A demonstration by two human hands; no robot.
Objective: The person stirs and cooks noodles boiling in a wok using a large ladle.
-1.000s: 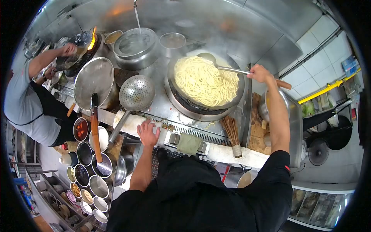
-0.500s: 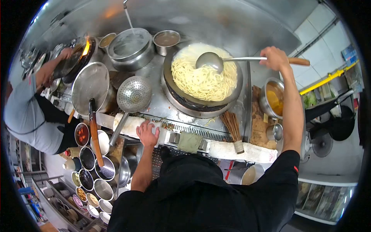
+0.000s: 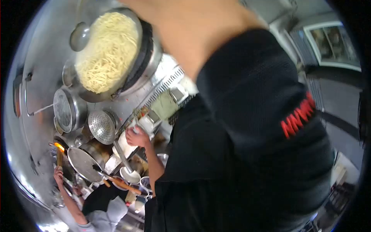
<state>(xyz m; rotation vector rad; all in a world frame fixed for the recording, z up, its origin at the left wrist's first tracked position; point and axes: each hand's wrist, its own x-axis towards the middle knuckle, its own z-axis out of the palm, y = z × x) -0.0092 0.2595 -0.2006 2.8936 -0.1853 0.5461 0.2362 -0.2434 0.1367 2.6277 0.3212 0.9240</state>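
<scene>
Left hand (image 3: 137, 136) loosely unclenched | right hand unseen, grip unclear | noodles (image 3: 110, 54) pale yellow, long, tangled, heaped

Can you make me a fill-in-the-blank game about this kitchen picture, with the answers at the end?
1. The big round wok is piled with long, pale yellow ____.
2. The bowl of the long-handled strainer is dotted with lots of tiny ____.
3. The letters on the black sleeve are the colour ____.

Missing words: noodles; holes; red.
</scene>
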